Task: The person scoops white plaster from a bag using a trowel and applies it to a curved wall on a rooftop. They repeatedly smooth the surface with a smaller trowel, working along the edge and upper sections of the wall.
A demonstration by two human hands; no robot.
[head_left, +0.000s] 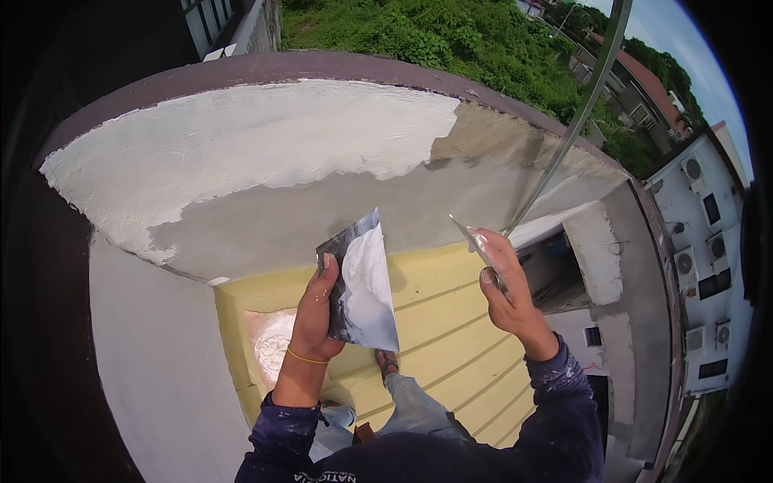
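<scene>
My left hand grips a thin, flat plate, its thumb over the left edge. A thick mound of white putty covers much of the plate's face. To the right and apart from it, my right hand is closed round a putty knife. The blade points up and left, seen nearly edge-on, and white smears mark the fingers. Ahead stands a low wall, grey along its lower part. A rough white coat spreads over its upper left and middle; the upper right is bare and brownish.
Beneath me lies a yellow ribbed surface, with my sandalled foot on it. White material sits on a pinkish sheet at the left. A slanting metal pole rises on the right. Beyond the wall's dark top edge grow green plants.
</scene>
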